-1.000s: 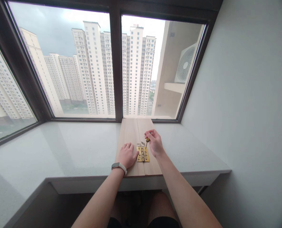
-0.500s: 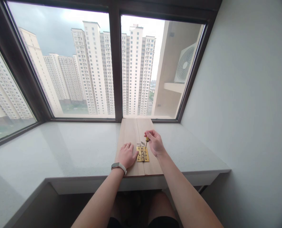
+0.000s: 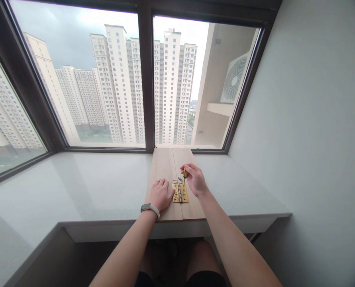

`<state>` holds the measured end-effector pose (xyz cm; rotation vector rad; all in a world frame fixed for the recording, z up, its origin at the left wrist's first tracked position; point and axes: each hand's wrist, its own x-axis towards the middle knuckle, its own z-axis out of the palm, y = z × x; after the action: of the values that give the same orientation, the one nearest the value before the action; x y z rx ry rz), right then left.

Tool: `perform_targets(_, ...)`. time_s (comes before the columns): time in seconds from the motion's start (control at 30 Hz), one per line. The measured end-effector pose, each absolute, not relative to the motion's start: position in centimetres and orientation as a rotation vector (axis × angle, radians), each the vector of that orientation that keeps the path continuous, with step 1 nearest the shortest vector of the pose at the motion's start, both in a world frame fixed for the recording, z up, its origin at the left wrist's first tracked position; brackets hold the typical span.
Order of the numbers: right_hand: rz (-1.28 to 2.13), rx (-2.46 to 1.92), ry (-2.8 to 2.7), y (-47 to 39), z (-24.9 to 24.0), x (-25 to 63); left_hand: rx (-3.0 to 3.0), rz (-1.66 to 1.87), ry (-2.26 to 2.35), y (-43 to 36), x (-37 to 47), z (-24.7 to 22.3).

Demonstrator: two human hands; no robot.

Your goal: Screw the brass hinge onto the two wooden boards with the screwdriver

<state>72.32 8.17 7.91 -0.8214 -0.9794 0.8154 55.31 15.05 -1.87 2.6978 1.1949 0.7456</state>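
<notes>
A gold hinge lies opened flat across the seam between two pale wooden boards. My left hand rests flat on the left board, fingers spread, its thumb at the hinge's left edge. Above the hinge's right leaf, my right hand is closed round a small yellow and black screwdriver, whose tip points down at the leaf's upper part. Several dark screws lie on the boards just beyond the hinge. Whether the tip touches a screw is too small to tell.
The boards lie on a white countertop and reach from its front edge to the dark window frame. A grey-white wall rises on the right. My legs are below the counter.
The screwdriver stands a little more upright in my right hand. My left hand keeps its place on the board. The whole view has shifted very slightly.
</notes>
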Motion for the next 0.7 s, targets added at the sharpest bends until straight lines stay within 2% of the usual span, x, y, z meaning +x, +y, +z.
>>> perform_targets(0.33,0.752,-0.854,-0.936,8.4,7.7,72.4,2.705,0.739,1.199,15.2,55.3,-2.0)
perform_targets(0.43,0.588,-0.972,-1.048,8.4,7.8,72.9,2.702,0.732,1.207,15.2,55.3,-2.0)
perform_targets(0.6,0.116,-1.314,-1.457,7.1,9.8,73.5,2.692,0.725,1.213,15.1,55.3,-2.0)
perform_targets(0.7,0.029,-1.433,-1.735,5.9,11.8,73.8,2.679,0.710,1.205,15.1,55.3,-1.9)
